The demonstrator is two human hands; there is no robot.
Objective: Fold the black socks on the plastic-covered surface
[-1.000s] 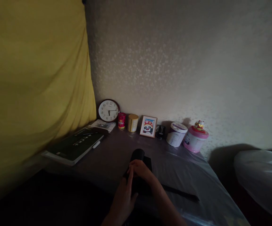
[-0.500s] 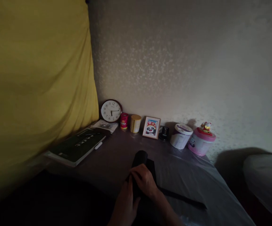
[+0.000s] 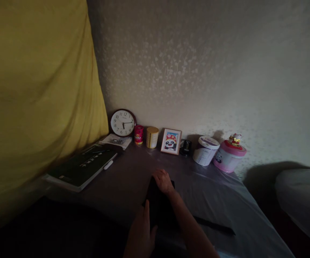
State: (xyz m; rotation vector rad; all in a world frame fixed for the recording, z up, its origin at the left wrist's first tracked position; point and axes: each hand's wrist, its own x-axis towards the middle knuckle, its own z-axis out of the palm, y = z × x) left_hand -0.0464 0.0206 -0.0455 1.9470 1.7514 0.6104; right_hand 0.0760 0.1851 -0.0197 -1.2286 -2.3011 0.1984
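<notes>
A dark black bundle (image 3: pixel 157 204) lies at the near middle of the table, its kind hard to make out in the dim light. My right hand (image 3: pixel 162 180) is closed over its far end, fingers bent around the top edge. Along the near left side, my left hand (image 3: pixel 142 229) grips the same bundle, thumb and fingers on either side of it. A flat black strap (image 3: pixel 215 225) stretches out to the right over the tablecloth; my right forearm hides where it begins.
A dark green book (image 3: pixel 83 166) and a white pen-like stick (image 3: pixel 108 165) lie left. Along the wall stand a clock (image 3: pixel 123 123), red can (image 3: pixel 138 134), yellow can (image 3: pixel 152 137), panda picture frame (image 3: pixel 171 141), small black object (image 3: pixel 186 147), white tub (image 3: pixel 205 151) and pink-lidded tub (image 3: pixel 228 157).
My right hand has moved forward from the bundle's middle to its far end, away from my left hand. The rounded far end now looks flatter. My left hand stays nearly in place.
</notes>
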